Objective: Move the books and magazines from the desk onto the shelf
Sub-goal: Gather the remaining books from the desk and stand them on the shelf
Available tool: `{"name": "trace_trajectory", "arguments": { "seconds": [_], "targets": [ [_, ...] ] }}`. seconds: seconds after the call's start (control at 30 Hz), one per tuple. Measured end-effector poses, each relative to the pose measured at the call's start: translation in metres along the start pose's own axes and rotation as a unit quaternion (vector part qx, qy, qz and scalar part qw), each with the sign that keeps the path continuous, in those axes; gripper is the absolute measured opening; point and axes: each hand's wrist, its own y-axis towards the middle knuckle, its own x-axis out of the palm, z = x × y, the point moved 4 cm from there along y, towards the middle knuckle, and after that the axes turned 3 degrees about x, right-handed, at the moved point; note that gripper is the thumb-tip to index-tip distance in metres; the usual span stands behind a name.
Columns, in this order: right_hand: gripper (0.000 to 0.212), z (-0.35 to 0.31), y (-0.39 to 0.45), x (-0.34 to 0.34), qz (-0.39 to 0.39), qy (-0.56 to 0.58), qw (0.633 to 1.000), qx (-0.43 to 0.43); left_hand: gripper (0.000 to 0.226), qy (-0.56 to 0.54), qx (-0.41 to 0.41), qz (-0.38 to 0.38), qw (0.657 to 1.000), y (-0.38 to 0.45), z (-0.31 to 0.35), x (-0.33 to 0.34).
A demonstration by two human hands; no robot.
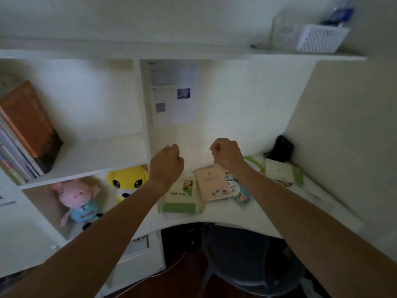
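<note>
Books (pixel 211 183) partly hidden behind curled, empty hands (pixel 166 162).

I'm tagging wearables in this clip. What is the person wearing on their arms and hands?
Both forearms are bare as far as the frame shows: no sleeves, watch or bracelet in view. The left hand has a thin, pale, metallic-looking ring on one finger. The right hand shows no ring or glove from this angle.

Two bare forearms reach forward over a white desk (pixel 225 214), the left hand (pixel 166 162) and right hand (pixel 225 153) both curled into loose fists, holding nothing. Below the hands lie books — a green-and-white book (pixel 182 198) under the left wrist, a pink book (pixel 211 183) under the right. Far left of the left hand, an orange book (pixel 28 121) leans on a shelf (pixel 94 155).
</note>
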Motion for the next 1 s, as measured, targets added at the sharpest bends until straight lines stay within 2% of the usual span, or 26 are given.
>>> {"name": "trace_trajectory", "arguments": {
  "seconds": [0.17, 0.3, 0.5, 0.67, 0.83, 0.9, 1.0],
  "targets": [
    [0.023, 0.080, 0.006, -0.033, 0.044, -0.037, 0.997, 0.049, 0.018, -0.033, 0.033, -0.058, 0.997, 0.019, 0.063, 0.068],
    [0.022, 0.157, 0.029, -0.033, 0.040, -0.069, 0.993, 0.085, 0.020, -0.041, 0.040, -0.099, 0.993, 0.041, 0.110, 0.140],
    [0.020, 0.280, 0.100, -0.018, 0.017, -0.052, 0.988, 0.145, 0.030, -0.039, 0.020, -0.168, 0.985, 0.089, 0.162, 0.261],
    [0.025, 0.369, 0.155, 0.010, -0.019, -0.057, 0.983, 0.171, 0.039, -0.034, -0.026, -0.225, 0.973, 0.124, 0.172, 0.357],
    [0.025, 0.436, 0.175, 0.059, -0.122, -0.060, 0.963, 0.234, 0.036, -0.031, -0.058, -0.280, 0.958, 0.129, 0.163, 0.430],
    [0.022, 0.454, 0.175, 0.078, -0.134, -0.059, 0.958, 0.245, 0.045, -0.002, -0.089, -0.317, 0.944, 0.124, 0.152, 0.457],
    [0.022, 0.469, 0.172, 0.103, -0.166, -0.067, 0.956, 0.234, 0.070, 0.084, -0.199, -0.350, 0.911, 0.112, 0.127, 0.487]
  ]
}}
